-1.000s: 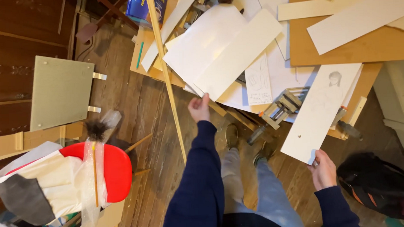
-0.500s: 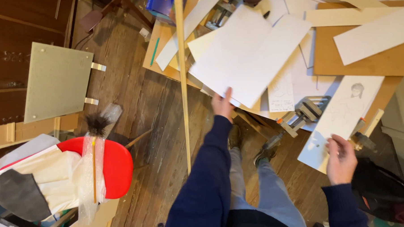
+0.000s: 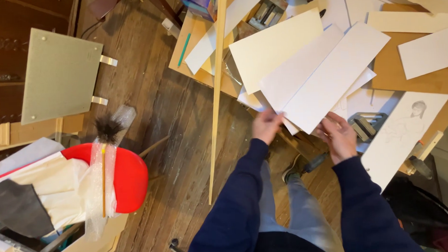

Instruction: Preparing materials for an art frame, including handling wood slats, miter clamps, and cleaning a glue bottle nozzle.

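Dark wooden floorboards [image 3: 179, 122] run under a cluttered workbench [image 3: 411, 74] of pale brown board, seen from above the person's head. Both hands are at the near edge of a fanned stack of white sheets [image 3: 326, 72]: the left hand [image 3: 266, 125] has its fingers closed on the lower left corner of the stack, and the right hand [image 3: 337, 136] pinches the lower edge just beside it, thumb on top. About three long white sheets overlap in that fan, with one cream sheet [image 3: 273, 49] lying beneath and to the left (a few more edges peek out underneath, too layered to count). As a judgement, the gathering of the sheets looks partly done: these are grouped in the hands, but other white pieces lie loose on the bench, among them one strip with a faint pencil drawing of a figure [image 3: 405, 132] just right of the right hand, apart from the stack. One long thin wooden strip [image 3: 216, 96] leans from the bench down toward the floor. At the left stand one red chair [image 3: 126, 176] draped with cloth and bubble wrap, one feather duster [image 3: 105, 145] resting on it, and one grey-green panel [image 3: 58, 77] with metal tabs.
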